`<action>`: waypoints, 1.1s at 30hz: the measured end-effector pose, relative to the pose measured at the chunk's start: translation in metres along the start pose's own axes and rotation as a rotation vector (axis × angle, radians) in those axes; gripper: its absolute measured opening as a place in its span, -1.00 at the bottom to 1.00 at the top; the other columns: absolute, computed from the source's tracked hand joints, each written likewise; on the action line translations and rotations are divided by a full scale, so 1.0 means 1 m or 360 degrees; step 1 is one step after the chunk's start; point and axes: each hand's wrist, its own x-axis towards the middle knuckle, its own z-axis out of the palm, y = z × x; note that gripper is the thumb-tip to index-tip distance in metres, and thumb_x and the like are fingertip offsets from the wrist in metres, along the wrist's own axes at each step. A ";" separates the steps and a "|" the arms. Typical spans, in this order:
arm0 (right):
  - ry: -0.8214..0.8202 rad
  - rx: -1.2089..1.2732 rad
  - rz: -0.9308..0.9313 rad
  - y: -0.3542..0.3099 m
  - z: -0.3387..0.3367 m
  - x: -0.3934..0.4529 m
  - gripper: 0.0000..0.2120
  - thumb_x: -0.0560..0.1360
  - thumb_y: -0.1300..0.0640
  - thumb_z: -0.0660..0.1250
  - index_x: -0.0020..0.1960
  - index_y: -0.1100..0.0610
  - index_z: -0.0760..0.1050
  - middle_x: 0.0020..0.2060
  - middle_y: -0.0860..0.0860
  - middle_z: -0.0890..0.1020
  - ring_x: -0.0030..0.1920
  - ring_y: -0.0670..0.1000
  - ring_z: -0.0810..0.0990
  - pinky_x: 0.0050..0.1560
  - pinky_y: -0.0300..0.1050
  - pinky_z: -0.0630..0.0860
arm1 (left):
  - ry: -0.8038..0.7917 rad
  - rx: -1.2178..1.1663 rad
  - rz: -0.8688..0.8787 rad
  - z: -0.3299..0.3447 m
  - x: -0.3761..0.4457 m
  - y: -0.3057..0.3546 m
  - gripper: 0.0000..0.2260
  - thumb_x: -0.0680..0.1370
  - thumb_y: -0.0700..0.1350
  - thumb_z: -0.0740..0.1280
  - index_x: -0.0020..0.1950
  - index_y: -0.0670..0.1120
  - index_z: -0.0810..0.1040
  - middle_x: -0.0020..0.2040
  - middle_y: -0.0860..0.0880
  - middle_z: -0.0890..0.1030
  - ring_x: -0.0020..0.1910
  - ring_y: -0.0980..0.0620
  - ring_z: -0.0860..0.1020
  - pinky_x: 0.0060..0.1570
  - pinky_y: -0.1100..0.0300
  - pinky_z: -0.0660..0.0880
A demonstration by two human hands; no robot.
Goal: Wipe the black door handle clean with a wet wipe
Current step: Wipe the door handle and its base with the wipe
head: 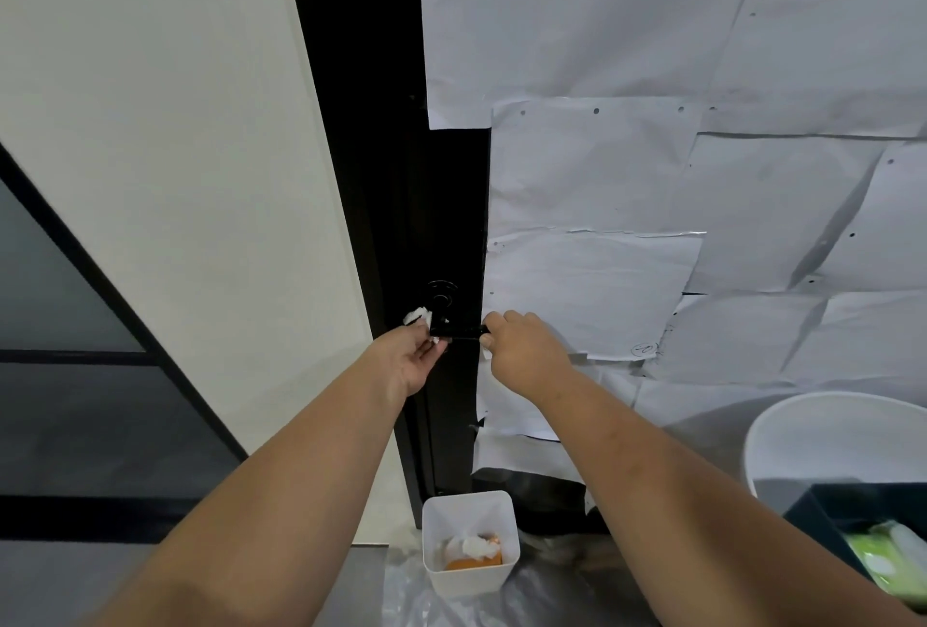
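Note:
The black door handle point(459, 329) juts out horizontally from the dark door edge, below a round black lock plate point(441, 296). My left hand point(411, 360) holds a crumpled white wet wipe point(419, 316) against the handle's left end, near its base. My right hand point(521, 350) grips the handle's right end, fingers curled round it. Most of the lever lies hidden between the two hands.
White paper sheets point(652, 174) cover the door to the right. A small white bin point(469, 516) with used wipes stands on the floor below. At the right are a large white bucket point(827, 435) and a dark box holding a green wipe pack point(888, 556).

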 end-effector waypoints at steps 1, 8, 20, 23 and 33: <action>-0.0002 0.0003 0.0000 0.000 0.000 0.000 -0.82 0.58 0.15 0.07 0.10 0.14 0.38 -0.06 0.10 0.50 -0.15 0.06 0.28 -0.16 -0.05 0.33 | 0.0003 -0.0036 -0.0034 0.001 0.002 0.000 -0.83 0.61 -0.25 0.26 0.19 -0.21 0.54 -0.07 -0.14 0.60 -0.13 -0.02 0.59 -0.06 0.19 0.61; -0.0005 0.0009 -0.0010 0.002 0.001 0.001 -0.83 0.59 0.12 0.06 0.09 0.15 0.38 -0.08 0.09 0.50 -0.15 0.06 0.28 -0.19 -0.05 0.29 | 0.0080 -0.0323 -0.0294 0.010 0.025 0.001 -0.87 0.50 -0.21 0.44 -0.05 -0.27 0.59 -0.19 -0.16 0.62 -0.36 0.00 0.63 -0.49 0.25 0.59; 0.0021 0.0001 -0.0049 0.002 -0.002 0.000 -0.84 0.60 0.12 0.06 0.06 0.15 0.38 -0.15 0.05 0.44 -0.17 0.06 0.27 -0.21 -0.05 0.27 | -0.0188 -0.0330 -0.0251 0.011 0.023 -0.004 -0.88 0.55 -0.36 0.31 0.08 -0.30 0.57 -0.06 -0.26 0.62 -0.22 -0.10 0.65 -0.23 0.13 0.64; 0.0009 0.0028 -0.0048 0.002 -0.003 0.000 -0.84 0.59 0.13 0.06 0.07 0.15 0.38 -0.15 0.03 0.42 -0.16 0.06 0.27 -0.19 -0.05 0.28 | -0.0155 -0.0291 -0.0205 0.010 0.020 -0.003 -0.89 0.56 -0.35 0.29 0.06 -0.28 0.56 -0.07 -0.23 0.62 -0.17 -0.07 0.64 -0.25 0.14 0.64; -0.0053 0.0029 0.0005 -0.001 -0.005 -0.001 -0.83 0.58 0.15 0.08 0.09 0.15 0.38 -0.09 0.09 0.50 -0.14 0.07 0.30 -0.17 -0.04 0.33 | -0.0196 -0.0096 -0.0089 -0.007 0.007 -0.014 -0.79 0.62 -0.37 0.14 0.01 -0.16 0.53 -0.03 -0.13 0.59 -0.15 0.05 0.56 -0.21 0.29 0.58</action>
